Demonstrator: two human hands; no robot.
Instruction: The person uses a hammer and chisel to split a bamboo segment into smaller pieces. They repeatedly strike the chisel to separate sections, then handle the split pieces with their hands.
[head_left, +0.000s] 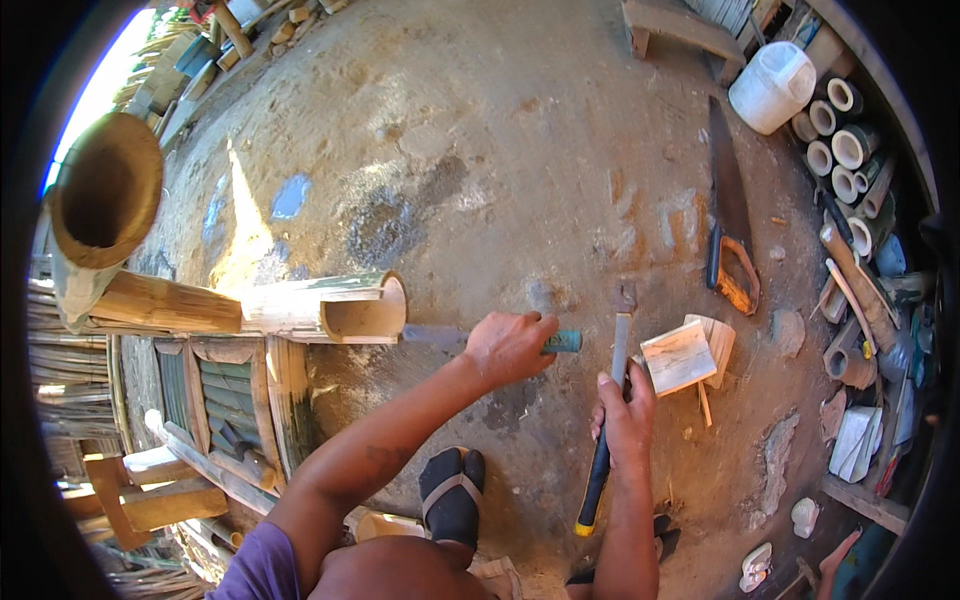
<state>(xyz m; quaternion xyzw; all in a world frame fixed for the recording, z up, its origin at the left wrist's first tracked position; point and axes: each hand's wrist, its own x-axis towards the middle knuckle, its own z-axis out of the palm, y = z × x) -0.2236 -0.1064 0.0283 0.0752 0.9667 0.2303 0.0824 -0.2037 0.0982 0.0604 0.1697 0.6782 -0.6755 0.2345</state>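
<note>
My left hand is closed round a chisel, its green handle end sticking out to the right. The flat grey blade points left, its tip beside the cut end of a thick bamboo tube. A rectangular notch opens in the side of that tube. In my right hand is a hammer, gripped partway along. Its metal head is upward, close to the chisel's handle end but apart from it, and the black and yellow handle hangs below.
Split wood pieces lie right of the hammer, and a handsaw lies beyond. Cut bamboo tubes are stacked at the right by a white jug. An upright hollow tube stands at left. My foot is below.
</note>
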